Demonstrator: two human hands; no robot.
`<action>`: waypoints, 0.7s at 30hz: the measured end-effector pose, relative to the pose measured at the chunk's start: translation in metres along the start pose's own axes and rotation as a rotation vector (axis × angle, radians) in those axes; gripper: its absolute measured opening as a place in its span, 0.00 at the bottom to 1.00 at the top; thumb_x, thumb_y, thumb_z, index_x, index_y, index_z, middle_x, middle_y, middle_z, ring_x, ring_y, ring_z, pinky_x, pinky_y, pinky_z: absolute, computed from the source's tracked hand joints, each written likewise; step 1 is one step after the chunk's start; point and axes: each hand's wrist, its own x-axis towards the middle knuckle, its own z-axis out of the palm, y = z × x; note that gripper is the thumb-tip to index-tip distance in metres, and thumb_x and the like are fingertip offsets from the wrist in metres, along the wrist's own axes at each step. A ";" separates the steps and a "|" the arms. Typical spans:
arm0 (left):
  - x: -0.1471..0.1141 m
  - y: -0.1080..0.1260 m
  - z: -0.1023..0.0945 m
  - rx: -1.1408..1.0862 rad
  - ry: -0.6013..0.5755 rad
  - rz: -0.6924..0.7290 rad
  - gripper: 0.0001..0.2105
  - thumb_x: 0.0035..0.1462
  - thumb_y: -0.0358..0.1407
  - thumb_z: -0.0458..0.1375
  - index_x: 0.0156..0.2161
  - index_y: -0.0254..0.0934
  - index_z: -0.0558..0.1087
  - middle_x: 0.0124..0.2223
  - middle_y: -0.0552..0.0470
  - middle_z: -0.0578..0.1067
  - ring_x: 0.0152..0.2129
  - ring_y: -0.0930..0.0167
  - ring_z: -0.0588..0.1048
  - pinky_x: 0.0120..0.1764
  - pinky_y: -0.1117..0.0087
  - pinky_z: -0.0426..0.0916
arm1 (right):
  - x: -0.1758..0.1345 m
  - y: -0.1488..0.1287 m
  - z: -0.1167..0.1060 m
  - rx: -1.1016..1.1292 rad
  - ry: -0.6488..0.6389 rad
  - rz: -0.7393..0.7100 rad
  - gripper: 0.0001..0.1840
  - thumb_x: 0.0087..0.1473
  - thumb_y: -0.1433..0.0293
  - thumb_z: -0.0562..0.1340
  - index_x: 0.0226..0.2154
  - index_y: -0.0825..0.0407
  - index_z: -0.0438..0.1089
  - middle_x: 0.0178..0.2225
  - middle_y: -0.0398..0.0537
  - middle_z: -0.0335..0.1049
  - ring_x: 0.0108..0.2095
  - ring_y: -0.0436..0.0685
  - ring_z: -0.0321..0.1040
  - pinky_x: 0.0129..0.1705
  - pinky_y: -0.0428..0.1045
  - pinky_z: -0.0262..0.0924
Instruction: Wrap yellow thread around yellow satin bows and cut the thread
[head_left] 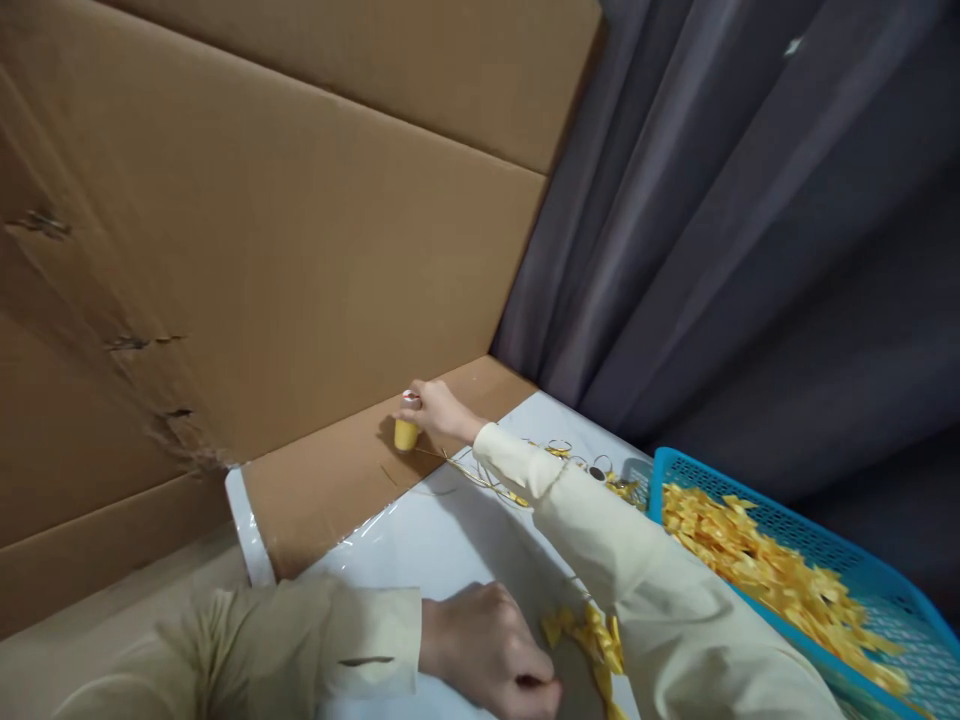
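Note:
My right hand (441,409) reaches to the brown strip at the table's far edge. Its fingers close round the upper part of a small yellow cylinder (406,436) with a white and red top. The cylinder stands upright, or nearly so. Close to the camera, my left hand (495,650) is curled into a fist over the white tabletop (450,530), and whatever its fingers may hold is hidden. Just right of that fist lie yellow ribbon bows (589,638), partly covered by my right sleeve. Thin gold-coloured strands (480,476) trail under my right forearm.
A blue plastic basket (664,470) with many yellow ribbon pieces stands at the right. Small rings and bows (592,467) lie beside it. Tall cardboard (337,230) walls off the far left side, and a dark curtain (712,250) hangs at the right.

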 end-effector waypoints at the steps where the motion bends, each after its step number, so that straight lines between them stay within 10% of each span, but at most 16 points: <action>1: 0.001 0.002 -0.002 -0.048 0.002 -0.080 0.20 0.52 0.33 0.53 0.12 0.36 0.54 0.11 0.57 0.61 0.11 0.77 0.60 0.16 0.74 0.50 | -0.003 -0.002 -0.003 0.031 0.017 0.009 0.11 0.52 0.67 0.67 0.31 0.57 0.67 0.32 0.53 0.74 0.34 0.56 0.73 0.32 0.45 0.62; 7: 0.014 -0.007 -0.025 -0.934 -0.072 -0.863 0.26 0.54 0.54 0.51 0.17 0.34 0.67 0.10 0.57 0.59 0.07 0.77 0.55 0.13 0.75 0.48 | -0.100 -0.008 -0.066 0.241 0.084 0.104 0.16 0.58 0.59 0.59 0.28 0.54 0.63 0.20 0.43 0.70 0.21 0.50 0.70 0.23 0.43 0.64; 14: 0.035 0.017 -0.027 -1.538 -0.234 -0.718 0.36 0.47 0.67 0.45 0.37 0.31 0.68 0.33 0.44 0.75 0.26 0.69 0.74 0.27 0.71 0.67 | -0.302 -0.006 -0.067 0.901 0.081 0.424 0.21 0.42 0.56 0.70 0.30 0.53 0.66 0.23 0.41 0.68 0.22 0.48 0.66 0.26 0.45 0.64; 21: 0.068 0.094 0.017 -1.303 -0.537 -0.705 0.18 0.44 0.43 0.65 0.35 0.33 0.66 0.24 0.58 0.69 0.17 0.78 0.65 0.22 0.77 0.60 | -0.416 0.009 -0.052 0.427 0.235 0.423 0.15 0.42 0.66 0.72 0.34 0.53 0.70 0.31 0.43 0.69 0.31 0.51 0.65 0.33 0.46 0.62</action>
